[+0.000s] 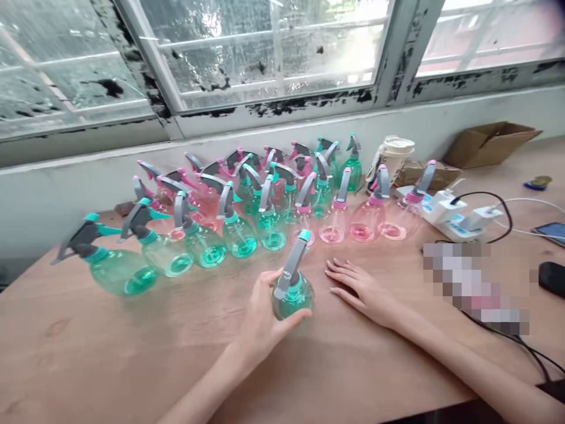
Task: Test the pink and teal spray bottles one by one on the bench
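Note:
My left hand [265, 321] is wrapped round the body of a teal spray bottle [292, 293] with a grey trigger head, which stands upright on the wooden table [132, 365] in front of me. Just to the right of that bottle, my right hand [359, 287] lies flat on the table with its fingers stretched out, holding nothing. Behind both hands stand several rows of spray bottles: teal ones [207, 244] to the left and middle, pink ones [364, 221] to the right.
A white power strip [445, 212] with plugs and black cables lies at the right. A paper cup [395, 156] and an open cardboard box [489, 141] sit near the wall under the window. A phone [551, 231] and a black object [551, 277] lie at the far right edge.

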The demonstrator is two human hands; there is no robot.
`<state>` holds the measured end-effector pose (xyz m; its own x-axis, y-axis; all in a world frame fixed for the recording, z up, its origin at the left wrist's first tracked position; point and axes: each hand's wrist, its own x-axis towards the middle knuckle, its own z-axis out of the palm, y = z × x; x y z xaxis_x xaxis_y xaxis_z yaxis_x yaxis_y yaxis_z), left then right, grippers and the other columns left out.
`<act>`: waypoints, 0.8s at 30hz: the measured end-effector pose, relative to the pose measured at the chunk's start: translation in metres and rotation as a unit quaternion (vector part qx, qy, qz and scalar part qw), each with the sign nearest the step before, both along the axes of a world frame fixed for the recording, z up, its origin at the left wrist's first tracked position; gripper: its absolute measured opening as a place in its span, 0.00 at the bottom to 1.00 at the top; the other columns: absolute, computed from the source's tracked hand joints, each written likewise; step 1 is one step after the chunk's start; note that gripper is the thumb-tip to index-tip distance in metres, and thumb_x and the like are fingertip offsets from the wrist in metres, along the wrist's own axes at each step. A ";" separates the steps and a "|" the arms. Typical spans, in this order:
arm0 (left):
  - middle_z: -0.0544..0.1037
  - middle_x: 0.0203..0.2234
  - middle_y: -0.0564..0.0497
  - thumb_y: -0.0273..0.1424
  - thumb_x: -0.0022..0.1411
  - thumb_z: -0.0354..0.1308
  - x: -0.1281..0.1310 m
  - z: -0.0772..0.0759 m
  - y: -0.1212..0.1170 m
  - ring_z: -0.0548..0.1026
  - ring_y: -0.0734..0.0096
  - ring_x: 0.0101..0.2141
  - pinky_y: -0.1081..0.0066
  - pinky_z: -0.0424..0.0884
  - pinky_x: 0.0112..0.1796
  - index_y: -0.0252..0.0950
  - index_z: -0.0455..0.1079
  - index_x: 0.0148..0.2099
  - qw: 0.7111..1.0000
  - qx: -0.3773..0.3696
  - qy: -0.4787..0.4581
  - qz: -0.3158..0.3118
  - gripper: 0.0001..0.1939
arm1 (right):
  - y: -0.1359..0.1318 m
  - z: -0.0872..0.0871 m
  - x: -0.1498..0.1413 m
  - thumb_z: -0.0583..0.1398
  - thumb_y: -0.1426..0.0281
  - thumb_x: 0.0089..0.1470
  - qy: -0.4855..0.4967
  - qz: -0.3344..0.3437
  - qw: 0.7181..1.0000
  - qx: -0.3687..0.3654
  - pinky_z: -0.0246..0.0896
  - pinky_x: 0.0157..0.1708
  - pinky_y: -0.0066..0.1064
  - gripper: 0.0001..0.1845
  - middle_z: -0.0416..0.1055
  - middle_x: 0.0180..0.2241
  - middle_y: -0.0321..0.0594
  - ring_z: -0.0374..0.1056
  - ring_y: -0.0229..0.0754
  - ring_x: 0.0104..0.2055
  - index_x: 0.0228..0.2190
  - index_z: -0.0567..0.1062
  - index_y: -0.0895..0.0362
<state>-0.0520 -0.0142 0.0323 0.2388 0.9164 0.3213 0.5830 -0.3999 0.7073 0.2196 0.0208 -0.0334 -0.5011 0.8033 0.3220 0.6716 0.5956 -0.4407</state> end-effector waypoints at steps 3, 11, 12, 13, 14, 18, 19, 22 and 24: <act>0.70 0.49 0.42 0.44 0.57 0.65 0.014 -0.001 0.008 0.71 0.51 0.51 0.52 0.69 0.51 0.39 0.59 0.57 1.000 0.001 -0.003 -0.030 0.32 | -0.006 0.000 0.008 0.55 0.62 0.64 0.008 -0.018 1.000 -0.004 0.51 0.64 0.56 0.23 0.65 0.62 0.45 0.57 0.52 0.66 0.58 0.69 0.53; 0.68 0.53 0.42 0.48 0.56 0.64 0.017 0.006 0.015 0.68 0.49 0.54 0.49 0.65 0.54 0.41 0.56 0.59 0.997 -0.061 0.016 -0.048 0.34 | -0.014 0.002 -0.002 0.67 0.47 0.46 0.042 0.001 0.998 -0.039 0.45 0.65 0.60 0.49 0.59 0.64 0.56 0.52 0.60 0.68 0.62 0.62 0.57; 0.67 0.54 0.41 0.48 0.55 0.65 0.015 0.008 0.015 0.67 0.48 0.55 0.48 0.65 0.54 0.42 0.55 0.60 0.996 -0.072 0.016 -0.049 0.36 | -0.014 0.004 -0.007 0.67 0.46 0.44 0.054 0.010 0.997 -0.048 0.44 0.65 0.60 0.52 0.59 0.64 0.56 0.51 0.60 0.68 0.63 0.60 0.57; 0.65 0.56 0.40 0.49 0.54 0.66 0.013 0.011 0.016 0.66 0.46 0.57 0.46 0.64 0.55 0.42 0.54 0.61 0.995 -0.081 0.013 -0.049 0.39 | -0.014 0.006 -0.012 0.68 0.46 0.43 0.066 0.021 0.996 -0.061 0.44 0.65 0.59 0.55 0.58 0.65 0.57 0.51 0.60 0.68 0.64 0.57 0.57; 0.64 0.58 0.40 0.49 0.53 0.67 0.012 0.014 0.017 0.65 0.45 0.58 0.45 0.63 0.56 0.42 0.52 0.62 0.995 -0.089 0.008 -0.048 0.41 | -0.013 0.009 -0.017 0.68 0.46 0.42 0.080 0.032 0.994 -0.074 0.43 0.66 0.59 0.56 0.58 0.65 0.57 0.51 0.60 0.68 0.65 0.55 0.57; 0.61 0.62 0.39 0.45 0.52 0.68 0.014 0.035 0.026 0.62 0.44 0.61 0.44 0.62 0.57 0.44 0.49 0.64 0.995 -0.074 -0.030 -0.062 0.44 | -0.004 0.020 -0.039 0.69 0.48 0.41 0.138 0.067 0.981 -0.120 0.42 0.65 0.60 0.53 0.64 0.61 0.54 0.58 0.60 0.64 0.62 0.57 0.55; 0.61 0.62 0.39 0.43 0.52 0.68 0.017 0.041 0.029 0.63 0.45 0.60 0.46 0.63 0.57 0.44 0.49 0.64 0.995 -0.059 -0.039 -0.074 0.44 | -0.001 0.022 -0.044 0.70 0.48 0.41 0.150 0.072 0.978 -0.127 0.42 0.65 0.61 0.51 0.66 0.59 0.53 0.60 0.60 0.63 0.61 0.59 0.54; 0.67 0.58 0.42 0.36 0.53 0.67 0.028 0.055 0.040 0.70 0.52 0.54 0.54 0.68 0.53 0.42 0.54 0.63 0.991 -0.015 -0.064 -0.114 0.38 | 0.006 0.023 -0.055 0.71 0.49 0.39 0.170 0.085 0.972 -0.140 0.45 0.63 0.60 0.49 0.68 0.56 0.49 0.63 0.60 0.59 0.59 0.62 0.52; 0.72 0.51 0.45 0.33 0.55 0.65 0.034 0.059 0.046 0.74 0.58 0.47 0.60 0.72 0.47 0.41 0.60 0.59 0.989 -0.002 -0.072 -0.128 0.31 | 0.010 0.023 -0.060 0.72 0.50 0.37 0.180 0.093 0.969 -0.143 0.52 0.60 0.56 0.49 0.68 0.55 0.49 0.63 0.59 0.58 0.57 0.64 0.52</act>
